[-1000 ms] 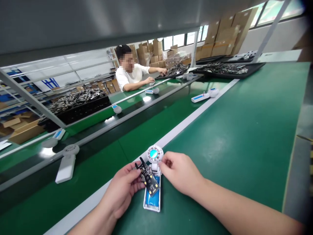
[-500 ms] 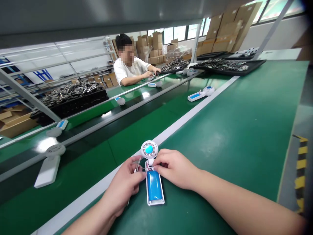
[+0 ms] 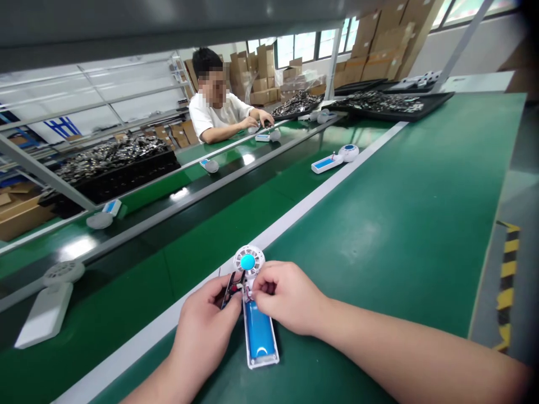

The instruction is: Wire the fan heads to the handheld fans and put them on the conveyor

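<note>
A: While both hands are busy in the middle, what lies farthest left?
B: A white fan (image 3: 46,311), back upward, on the green belt (image 3: 189,247), untouched.

A: Then the left hand (image 3: 206,311)?
B: Its grip is closed, thumb against fingers, on a dark circuit board (image 3: 228,289), tilted edge-on just beside the uncovered fan (image 3: 260,331).

A: Where is that fan exactly?
B: Between the hands, on or just over the table (image 3: 379,235); its head reaches the pale strip (image 3: 295,216).

A: And the right hand (image 3: 284,294)?
B: Thumb and forefinger are pinched together at the thin wires (image 3: 248,290) atop the handle, seemingly on them; the tips hide the exact hold.

A: How far along is it?
B: Partway, I'd judge. The head is joined and the blue cell lies in the handle. The board is outside it, and no cover is on. Whether the wires are joined to the board, I cannot tell.

A: Farther right?
B: Another uncovered fan (image 3: 326,163), well apart.
</note>
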Available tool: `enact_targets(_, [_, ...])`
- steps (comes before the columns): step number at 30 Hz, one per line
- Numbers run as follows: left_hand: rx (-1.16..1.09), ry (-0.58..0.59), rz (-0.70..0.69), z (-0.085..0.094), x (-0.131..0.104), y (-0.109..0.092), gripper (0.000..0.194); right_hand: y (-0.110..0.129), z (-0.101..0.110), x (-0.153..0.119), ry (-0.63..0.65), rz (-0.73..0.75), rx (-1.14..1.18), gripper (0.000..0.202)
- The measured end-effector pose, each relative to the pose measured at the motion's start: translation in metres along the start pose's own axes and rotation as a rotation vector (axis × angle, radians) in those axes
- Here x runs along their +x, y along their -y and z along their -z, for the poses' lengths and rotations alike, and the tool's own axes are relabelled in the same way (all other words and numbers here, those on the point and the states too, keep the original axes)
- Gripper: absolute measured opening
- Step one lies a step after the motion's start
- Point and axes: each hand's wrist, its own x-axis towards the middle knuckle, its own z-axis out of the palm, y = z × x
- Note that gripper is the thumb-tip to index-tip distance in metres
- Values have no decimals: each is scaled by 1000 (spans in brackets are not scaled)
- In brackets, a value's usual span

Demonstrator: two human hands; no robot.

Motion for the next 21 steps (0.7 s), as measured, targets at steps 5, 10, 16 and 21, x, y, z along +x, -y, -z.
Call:
enact_targets(5, [228,-74,-354,-4,-4,7,22,8,-4,-3,-76,-33,-34,12])
enact_targets(10, [388,-139,-459,-10,-9,13,21,9,-7,-4,-105,-111,19,11])
enact_targets(16, [444,-134,-561,-10,-8,15,26,8,-6,-4,-83,-164,90,12])
enact_targets(21, [475,-132,-647,-9,-10,15,31,9,-8,-6,-107,-137,40,13])
